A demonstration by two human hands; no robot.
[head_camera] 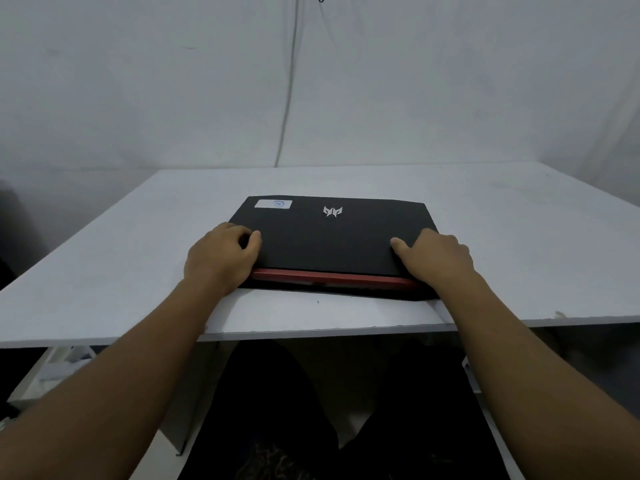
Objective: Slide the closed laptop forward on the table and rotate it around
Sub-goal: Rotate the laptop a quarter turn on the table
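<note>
A closed black laptop (329, 237) lies flat on the white table (138, 258), a red strip along its near edge facing me. A silver logo and a white sticker sit on the lid toward the far side. My left hand (221, 258) grips the laptop's near left corner, thumb on the lid and fingers curled around the side. At the near right corner my right hand (436, 258) holds it the same way, thumb lying on the lid.
The table's near edge (311, 332) runs just in front of the laptop. A bare stretch of tabletop lies beyond the laptop up to the white wall. A thin cable (287, 98) hangs down the wall behind the table. My dark-clothed legs show beneath the table.
</note>
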